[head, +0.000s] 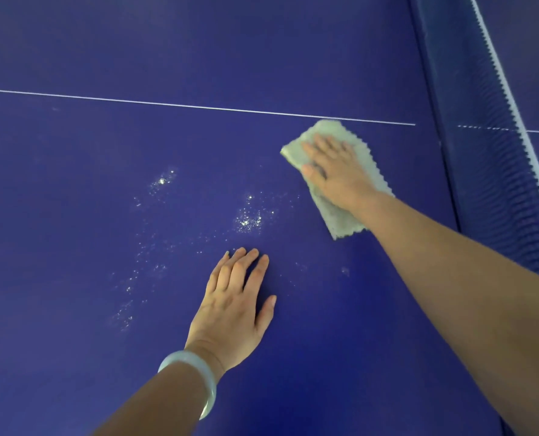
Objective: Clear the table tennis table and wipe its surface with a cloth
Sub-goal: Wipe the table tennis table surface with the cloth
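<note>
Two hands on desk (pixel 73 215) | right hand (pixel 337 174) fingers flat, pressing cloth (pixel 340 220) | left hand (pixel 233 306) fingers released | clearing apparently done; white specks (pixel 247 220) beyond left fingers unwiped

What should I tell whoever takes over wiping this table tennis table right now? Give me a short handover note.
Right hand: flat, fingers straight, pressing the cloth onto the table close to the net, just this side of the white line.
Left hand: flat on the bare surface, holding nothing.
Done: nothing loose shows on this part of the table; wiping is under way near the net.
Left: the white specks between the hands and further left are not yet wiped.
</note>
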Tool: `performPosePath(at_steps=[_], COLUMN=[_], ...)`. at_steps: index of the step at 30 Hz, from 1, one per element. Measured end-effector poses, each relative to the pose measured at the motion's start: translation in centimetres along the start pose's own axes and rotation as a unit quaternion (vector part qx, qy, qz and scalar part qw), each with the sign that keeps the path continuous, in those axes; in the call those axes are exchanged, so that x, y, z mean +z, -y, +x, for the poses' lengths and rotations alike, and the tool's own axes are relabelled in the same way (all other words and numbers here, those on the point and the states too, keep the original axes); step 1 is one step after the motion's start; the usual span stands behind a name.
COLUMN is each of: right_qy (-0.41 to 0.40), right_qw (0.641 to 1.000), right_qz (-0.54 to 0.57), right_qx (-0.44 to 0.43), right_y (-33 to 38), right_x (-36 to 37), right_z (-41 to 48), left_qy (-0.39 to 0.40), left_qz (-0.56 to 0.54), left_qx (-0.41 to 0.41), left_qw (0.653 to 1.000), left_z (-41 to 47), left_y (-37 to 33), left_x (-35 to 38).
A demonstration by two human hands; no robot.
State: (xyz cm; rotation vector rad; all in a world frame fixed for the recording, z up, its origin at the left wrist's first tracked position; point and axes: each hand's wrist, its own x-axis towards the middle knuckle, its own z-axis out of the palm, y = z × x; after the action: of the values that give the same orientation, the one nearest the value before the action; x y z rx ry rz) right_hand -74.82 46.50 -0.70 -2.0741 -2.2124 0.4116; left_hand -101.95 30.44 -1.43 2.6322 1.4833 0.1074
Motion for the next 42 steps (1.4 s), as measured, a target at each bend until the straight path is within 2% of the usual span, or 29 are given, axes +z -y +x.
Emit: performPosePath(at_steps=[2, 4, 7, 9, 10, 12, 14, 16, 18, 19, 23, 26, 28, 30, 34, 36, 39, 42], right_qy=[0.013, 0.003, -0.058, -0.077, -0.078, -0.063, -0.028, 0.008, 0.027, 0.021, -0.033, -0.082, -0.084, -0.077, -0.069, -0.085, -0.110, -0.115], right_qw=[0.996, 0.997, 0.993, 0.973, 0.967, 0.981, 0.999, 0.995, 0.989, 0.993, 0.995, 0.978, 0.967, 0.966, 0.984, 0.977, 0.950, 0.942], right_qz=[-0.014, -0.028, -0.046, -0.044, -0.041, -0.033, -0.028, -0.027, -0.020, -0.020, -0.003, -0.002, -0.011, -0.007, -0.003, 0.007, 0.007, 0.005], right_qx=[-0.083, -0.077, 0.089, 0.214, 0.237, 0.178, 0.032, -0.099, -0.142, -0.115, 0.095, 0.192, 0.242, 0.248, 0.166, 0.197, 0.294, 0.314], right_y=[0.1, -2.1, -5.3, -4.5, -3.0, 0.8, 4.1, 4.3, 1.4, -0.6, -5.3, -0.9, 3.4, 7.1, 9.1, 7.5, 5.8, 7.9], right_x=[0.7, 0.7, -0.1, -0.2, 0.0, 0.5, 1.1, 1.6, 1.0, 0.7, 0.0, 2.5, 3.9, 4.9, 5.4, 5.6, 6.0, 6.7], right_z=[-4.4, -6.2, -3.3, 0.0, 1.4, 3.1, 2.6, 0.3, -2.1, -3.1, -9.5, -14.4, -15.0, -13.3, -10.4, -12.2, -17.7, -21.7], left_qy=[0.004, 0.008, 0.015, 0.009, 0.005, -0.005, -0.011, -0.006, -0.001, 0.000, -0.002, -0.003, -0.008, -0.023, -0.031, -0.027, -0.025, -0.067], left_qz=[0.002, 0.003, -0.003, 0.001, 0.001, 0.003, 0.003, 0.001, 0.008, 0.010, 0.007, 0.005, 0.010, 0.009, 0.003, -0.005, -0.034, -0.084], left_qx=[-0.003, -0.005, -0.004, -0.004, -0.003, 0.000, 0.000, -0.002, -0.005, -0.006, -0.006, -0.009, -0.004, 0.005, 0.005, 0.004, 0.014, 0.003], left_qw=[1.000, 1.000, 1.000, 1.000, 1.000, 1.000, 1.000, 1.000, 1.000, 1.000, 1.000, 1.000, 1.000, 1.000, 1.000, 1.000, 0.999, 0.994], left_z=[0.0, 0.0, 0.2, 0.2, 0.1, 0.1, 0.1, 0.2, 0.2, 0.3, 0.1, 0.0, 0.0, 0.1, 0.0, -0.1, -0.2, -2.2], left_y=[0.0, 0.0, 0.1, 0.2, 0.1, 0.0, 0.0, 0.0, 0.1, 0.1, 0.0, 0.0, 0.0, 0.0, -0.1, 0.0, 0.2, 1.2], left_x=[0.0, 0.1, 0.2, 0.2, 0.2, 0.1, 0.0, -0.1, 0.0, 0.0, 0.2, 0.3, 0.3, 0.3, 0.2, 0.3, 0.1, -0.8])
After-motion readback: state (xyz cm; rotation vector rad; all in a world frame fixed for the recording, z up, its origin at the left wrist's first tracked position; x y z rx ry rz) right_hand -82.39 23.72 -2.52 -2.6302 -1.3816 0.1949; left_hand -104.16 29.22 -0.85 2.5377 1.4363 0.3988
